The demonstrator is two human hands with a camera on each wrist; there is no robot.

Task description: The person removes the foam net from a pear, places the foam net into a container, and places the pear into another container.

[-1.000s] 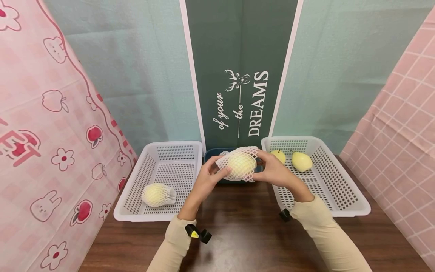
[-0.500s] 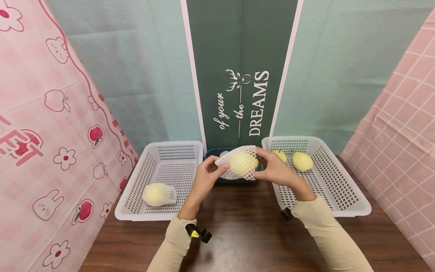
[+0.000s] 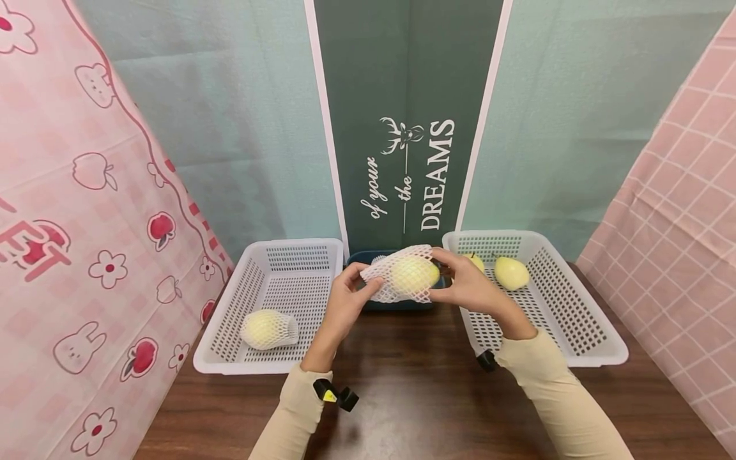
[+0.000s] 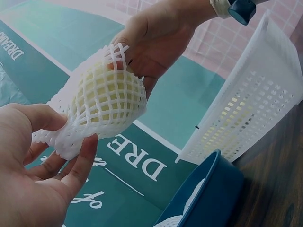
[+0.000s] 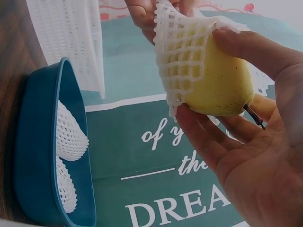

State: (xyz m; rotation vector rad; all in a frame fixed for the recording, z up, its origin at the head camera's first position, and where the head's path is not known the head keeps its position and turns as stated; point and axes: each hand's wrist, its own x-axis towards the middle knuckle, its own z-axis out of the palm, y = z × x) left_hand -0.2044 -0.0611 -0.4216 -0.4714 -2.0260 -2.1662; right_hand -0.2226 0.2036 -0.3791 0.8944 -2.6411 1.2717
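Observation:
A yellow pear (image 5: 225,87) with a dark stem sits partly inside a white foam net sleeve (image 4: 106,94), held above the table. My left hand (image 3: 348,297) pinches the gathered end of the sleeve between thumb and fingers. At the sleeve's other end, my right hand (image 3: 467,286) grips the pear and the net's open rim, thumb on one side and fingers on the other. The stem end of the pear shows bare on the right hand's side. Another pear in a foam net (image 3: 266,329) lies in the white basket (image 3: 253,368) on the left.
The white basket (image 3: 595,361) on the right holds two bare pears, one of them (image 3: 510,273) in full sight and the other (image 3: 476,260) partly behind my right hand. A blue bin (image 5: 37,151) behind my hands contains foam nets (image 5: 71,135).
More of the pear's stem end shows bare out of the net on the right. The sleeve has shifted slightly left with my left hand; both hands keep their hold.

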